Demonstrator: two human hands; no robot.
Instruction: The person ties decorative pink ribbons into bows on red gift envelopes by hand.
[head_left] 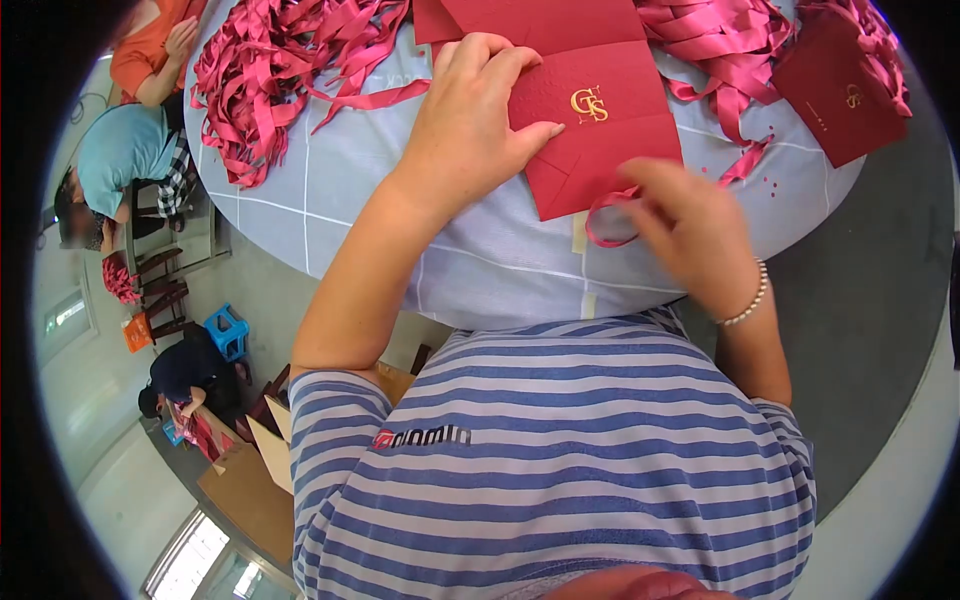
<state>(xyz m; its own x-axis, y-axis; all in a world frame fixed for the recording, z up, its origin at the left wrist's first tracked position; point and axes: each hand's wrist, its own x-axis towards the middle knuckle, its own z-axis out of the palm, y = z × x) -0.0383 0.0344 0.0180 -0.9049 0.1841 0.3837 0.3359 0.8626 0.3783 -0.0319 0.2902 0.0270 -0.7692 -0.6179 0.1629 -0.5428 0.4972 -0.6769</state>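
Observation:
A red folded card or bag (pixel 600 120) with gold letters lies near the table's front edge. My left hand (pixel 480 110) rests on its left side, fingers apart, thumb pressing on the red surface. At its lower right corner, my right hand (pixel 690 225) has curled fingers at a loop of red ribbon (pixel 607 222); the fingertips are blurred, and the grip on the ribbon is hard to make out. More red card (pixel 545 20) lies under and behind the lettered piece.
Piles of red ribbon lie at the left (pixel 245 90) and right (pixel 720 45) of the round table (pixel 350 220). Another red lettered card (pixel 840 95) sits at the right. Several people work at the far left, near a blue stool (pixel 228 332).

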